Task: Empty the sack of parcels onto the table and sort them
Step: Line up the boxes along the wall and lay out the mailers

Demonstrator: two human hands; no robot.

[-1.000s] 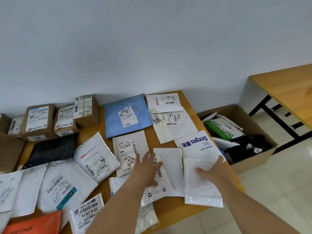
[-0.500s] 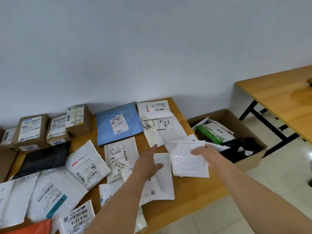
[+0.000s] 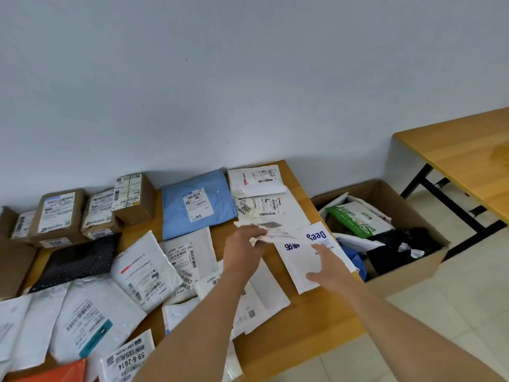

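Head view: left hand (image 3: 242, 249) pinches a thin white plastic mailer (image 3: 271, 235) by its edge, just right of the blue poly-bag parcel (image 3: 198, 206). Right hand (image 3: 327, 267), fingers spread w/ nothing gripped, rests on the "Deeg"-printed white mailer (image 3: 308, 252). Probably light, floppy, slick (grip edges/corners).

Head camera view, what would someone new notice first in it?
Probably the two bare arms reaching in over the wooden table: the left hand lifts a thin white mailer while the right hand rests on a white envelope with blue lettering. Next, the blue parcel by the wall and the brown boxes to its left stand out. An open cardboard box sits on the floor, right.
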